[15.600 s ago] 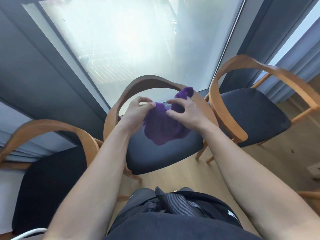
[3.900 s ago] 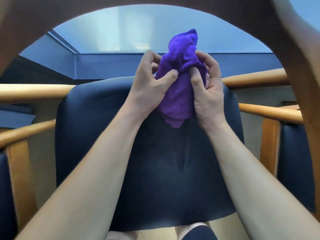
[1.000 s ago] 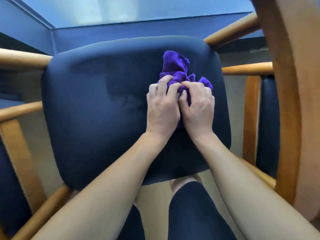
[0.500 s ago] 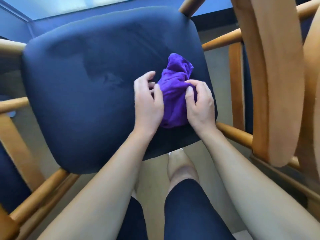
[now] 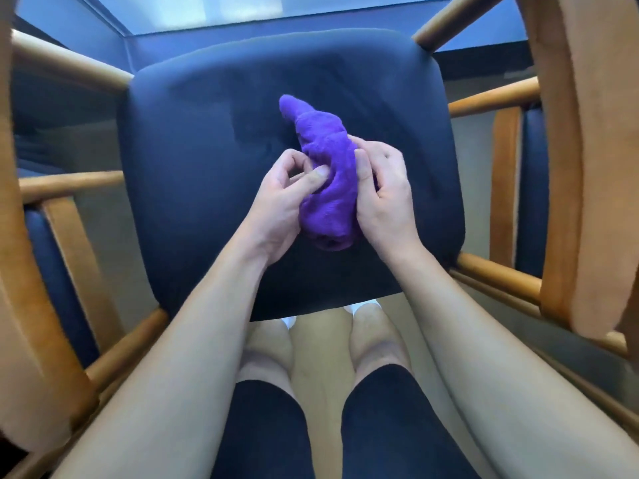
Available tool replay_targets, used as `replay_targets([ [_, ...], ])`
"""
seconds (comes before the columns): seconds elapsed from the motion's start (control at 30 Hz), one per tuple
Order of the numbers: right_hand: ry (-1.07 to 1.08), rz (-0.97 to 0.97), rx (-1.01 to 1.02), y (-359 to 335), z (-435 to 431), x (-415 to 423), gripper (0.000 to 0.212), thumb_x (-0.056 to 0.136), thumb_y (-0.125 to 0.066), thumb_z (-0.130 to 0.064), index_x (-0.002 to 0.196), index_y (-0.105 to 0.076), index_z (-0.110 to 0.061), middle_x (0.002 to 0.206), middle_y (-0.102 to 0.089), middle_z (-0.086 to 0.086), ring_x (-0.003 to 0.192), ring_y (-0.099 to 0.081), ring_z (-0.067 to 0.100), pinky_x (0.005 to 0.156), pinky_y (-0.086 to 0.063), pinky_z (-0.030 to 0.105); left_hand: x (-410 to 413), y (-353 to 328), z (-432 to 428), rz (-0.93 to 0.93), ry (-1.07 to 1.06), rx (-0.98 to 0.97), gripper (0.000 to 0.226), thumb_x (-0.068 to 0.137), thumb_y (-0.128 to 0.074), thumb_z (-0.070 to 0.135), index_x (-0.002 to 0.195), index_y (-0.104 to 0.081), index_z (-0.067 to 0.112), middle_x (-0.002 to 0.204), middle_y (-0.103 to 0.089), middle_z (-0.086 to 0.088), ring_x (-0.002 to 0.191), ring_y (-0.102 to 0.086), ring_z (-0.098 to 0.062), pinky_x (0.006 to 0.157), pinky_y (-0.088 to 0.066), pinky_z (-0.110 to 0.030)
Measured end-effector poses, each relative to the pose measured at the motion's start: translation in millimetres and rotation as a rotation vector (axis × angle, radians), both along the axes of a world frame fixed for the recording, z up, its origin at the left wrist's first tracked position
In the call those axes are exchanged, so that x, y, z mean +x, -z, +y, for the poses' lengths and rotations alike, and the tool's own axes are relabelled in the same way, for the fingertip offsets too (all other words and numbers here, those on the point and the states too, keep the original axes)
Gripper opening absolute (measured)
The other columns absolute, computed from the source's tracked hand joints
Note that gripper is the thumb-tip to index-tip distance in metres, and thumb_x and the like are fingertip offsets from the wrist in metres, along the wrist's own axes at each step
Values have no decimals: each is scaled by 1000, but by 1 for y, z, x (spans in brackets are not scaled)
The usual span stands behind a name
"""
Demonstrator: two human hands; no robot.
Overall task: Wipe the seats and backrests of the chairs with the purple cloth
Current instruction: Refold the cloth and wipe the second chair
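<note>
Head view: looking down on both hands, which hold the purple cloth [image 5: 328, 188] over the middle of a dark seat [image 5: 207, 150].
Cloth place: bunched into a long, upright roll, its tip pointing to the far edge of the seat; I cannot tell whether its lower end touches the padding.
Left hand [image 5: 280, 202]: thumb and fingertips pinch the cloth's left edge.
Right hand [image 5: 383, 195]: thumb across the front and fingers curled behind, gripping the roll.
Cloth feel: fuzzy, towel-like pile with deep folds. It is probably very light, limp and grippy, and there is nothing to break.
Where to hold: a full palm over a flattened wad likely wipes better than this edge pinch, since a loose tail can drag or unroll.
Seat: squarish with rounded corners, covered in matte navy material with faint dents and smears. It looks padded, so it should give under pressure.
Backrest [image 5: 560, 167]: a broad, curved wooden band, honey-coloured and smooth; hard, so the cloth should glide over it.
Rails [image 5: 491, 98]: round wooden bars run beside the seat.
Neighbours: a similar dark seat stands on the left [image 5: 55, 271] and another on the right [image 5: 532, 188].
</note>
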State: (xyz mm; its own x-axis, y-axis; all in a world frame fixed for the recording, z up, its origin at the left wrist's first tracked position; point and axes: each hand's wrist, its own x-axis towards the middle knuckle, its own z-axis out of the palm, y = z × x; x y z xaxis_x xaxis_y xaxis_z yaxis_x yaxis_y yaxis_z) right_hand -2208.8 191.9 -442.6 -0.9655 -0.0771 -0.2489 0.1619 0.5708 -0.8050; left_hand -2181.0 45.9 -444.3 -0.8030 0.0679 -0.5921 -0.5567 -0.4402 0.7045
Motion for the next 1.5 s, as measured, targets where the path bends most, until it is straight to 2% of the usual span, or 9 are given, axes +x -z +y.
replay_targets([
  [0.1,-76,2,-31,-5,-10,1,28,102,-54,-23,123,-66,-9,115,-62,6,108,-58,14,99,-46,35,1,-13,-18,-2,-20,-101,29,87,-67,11,79,-40,18,84,-64,-6,77,-59,-20,72,-52,-33],
  [0.27,-184,202,308,-10,-17,-7,27,100,-57,-31,118,-71,-18,106,-63,2,97,-54,26,83,-43,44,1,-35,-28,210,118,-989,26,86,-68,18,91,-43,17,88,-53,4,79,-49,-9,74,-44,-34],
  [0.4,-166,371,584,-14,-22,-15,29,99,-51,-41,120,-69,-34,118,-61,-6,105,-51,25,85,-35,37,5,-45,-11,256,52,-1516,30,85,-69,28,107,-52,15,101,-54,-4,85,-55,-23,68,-42,-37],
  [0.53,-212,149,751,3,-4,-18,35,102,-43,-42,132,-60,-40,145,-46,-8,133,-38,23,105,-27,42,14,-19,-27,3,192,-1514,57,84,-68,53,126,-50,19,110,-54,-6,102,-53,-27,84,-43,-45],
  [0.63,-189,166,758,14,-6,-3,38,101,-44,-33,138,-55,-35,158,-32,-4,150,-19,24,117,-14,50,22,1,-32,133,211,-1543,42,96,-54,47,128,-57,19,115,-55,-9,105,-51,-29,84,-42,-45],
  [0.8,-241,63,663,39,-29,28,45,100,-40,-54,143,-47,-43,160,-30,-6,151,-15,31,117,-11,62,38,36,-18,225,414,-1599,47,98,-50,46,142,-52,29,151,-43,-10,143,-34,-33,115,-24,-59],
  [1.0,-287,308,798,76,-6,26,55,95,-36,-71,145,-41,-48,159,-32,-8,149,-22,33,112,-19,63,41,73,-13,213,446,-1785,45,103,-34,55,147,-35,48,160,-30,-5,150,-19,-34,105,-18,-76],
  [1.23,-294,400,785,83,-3,13,53,95,-40,-69,141,-48,-47,156,-39,-3,145,-31,34,112,-20,64,37,83,-12,235,375,-1860,40,104,-37,52,144,-42,47,156,-39,-6,147,-29,-32,107,-31,-64],
  [1.5,-270,439,720,87,-14,-5,39,91,-58,-59,120,-66,-33,122,-59,4,115,-48,30,91,-35,50,28,89,-12,304,311,-1907,35,103,-52,34,138,-55,37,147,-50,-9,140,-41,-33,108,-34,-58],
])
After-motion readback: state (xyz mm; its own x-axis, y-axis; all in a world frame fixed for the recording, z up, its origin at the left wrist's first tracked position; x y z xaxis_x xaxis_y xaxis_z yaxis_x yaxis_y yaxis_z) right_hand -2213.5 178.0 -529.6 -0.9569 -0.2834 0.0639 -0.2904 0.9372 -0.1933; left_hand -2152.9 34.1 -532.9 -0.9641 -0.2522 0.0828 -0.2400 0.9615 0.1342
